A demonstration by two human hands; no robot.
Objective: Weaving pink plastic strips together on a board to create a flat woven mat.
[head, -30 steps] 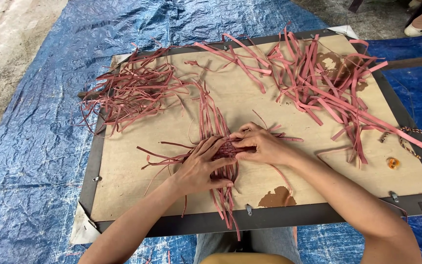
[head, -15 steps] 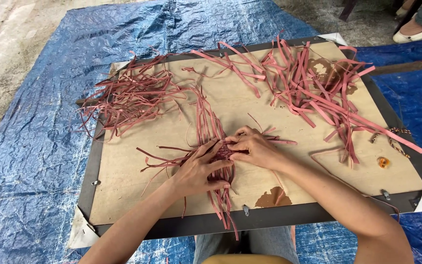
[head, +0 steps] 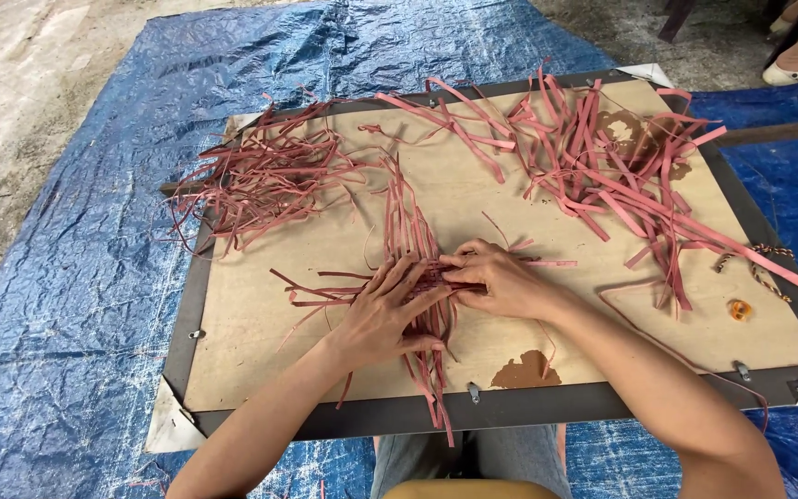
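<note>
Both hands on the woven strips

The left hand (head: 382,314) lies flat, fingers (head: 397,277) spread, on the woven pink strips (head: 422,277) at the board's (head: 260,360) middle; the right hand (head: 501,277) seems to pinch one strip.

Bare forearms without sleeves, 2 bare hands without rings, and grey trousers (head: 473,462) below.

Under my hands lies a small woven patch of reddish-pink strips (head: 422,277), flat on the board, loose ends fanning toward me and away.
</note>
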